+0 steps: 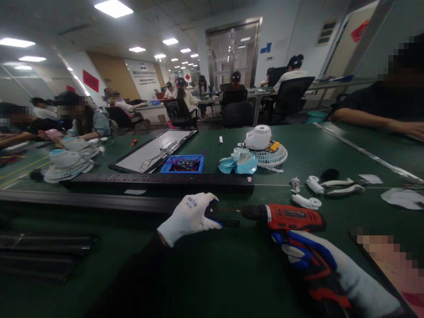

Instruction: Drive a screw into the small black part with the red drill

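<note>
My left hand (192, 216), in a white and blue glove, is closed on the end of a long black bar (132, 203) on the green table. My gloved right hand (308, 251) is wrapped round the handle of a red and black power drill (294, 216). The drill lies level and points left, its thin bit reaching toward the bar end at my left fingers. Whether the bit touches the bar cannot be made out. Just beyond my left hand lies a black power strip (159, 181) with small red marks.
Behind the strip are a blue tray (183, 164) of wires, a framed panel (152, 152), light-blue fan blades (237, 161) and a white fan (259, 138). Pliers (342, 185) and white parts lie at right. Black bars (43, 254) lie at left. People sit around.
</note>
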`<state>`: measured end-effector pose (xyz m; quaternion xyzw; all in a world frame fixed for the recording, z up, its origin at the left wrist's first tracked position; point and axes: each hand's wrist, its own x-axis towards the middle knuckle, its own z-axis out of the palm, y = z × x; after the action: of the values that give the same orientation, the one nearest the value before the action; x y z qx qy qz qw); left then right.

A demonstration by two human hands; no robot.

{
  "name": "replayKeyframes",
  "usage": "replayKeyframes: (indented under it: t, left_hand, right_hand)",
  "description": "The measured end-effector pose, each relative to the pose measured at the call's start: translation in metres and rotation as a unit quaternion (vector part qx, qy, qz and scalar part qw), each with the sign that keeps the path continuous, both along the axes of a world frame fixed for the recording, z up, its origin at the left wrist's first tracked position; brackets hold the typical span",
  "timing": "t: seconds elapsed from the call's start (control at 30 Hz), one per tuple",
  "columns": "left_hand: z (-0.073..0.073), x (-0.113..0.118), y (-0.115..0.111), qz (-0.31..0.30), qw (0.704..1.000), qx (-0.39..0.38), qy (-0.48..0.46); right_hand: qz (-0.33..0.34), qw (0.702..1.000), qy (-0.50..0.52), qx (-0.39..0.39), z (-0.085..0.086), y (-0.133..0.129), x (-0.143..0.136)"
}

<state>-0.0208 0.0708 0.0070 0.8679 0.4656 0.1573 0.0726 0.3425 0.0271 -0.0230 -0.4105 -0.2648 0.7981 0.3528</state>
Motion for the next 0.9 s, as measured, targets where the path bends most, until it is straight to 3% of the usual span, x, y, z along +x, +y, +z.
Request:
replayKeyframes:
  t: [0.23,0.9]
  left_hand:
    - [-0.004,-0.002,0.001,-0.003,0.999,0.021,0.025]
    - [-0.009,-0.007,0.001,-0.025,0.997,0.048,0.047]
  right_hand:
    - [0.058,0.994,0.07,-0.057,0.003,0.01,-0.005]
    - [0.062,0.986,0.147,-0.047,0.003,0.01,-0.009]
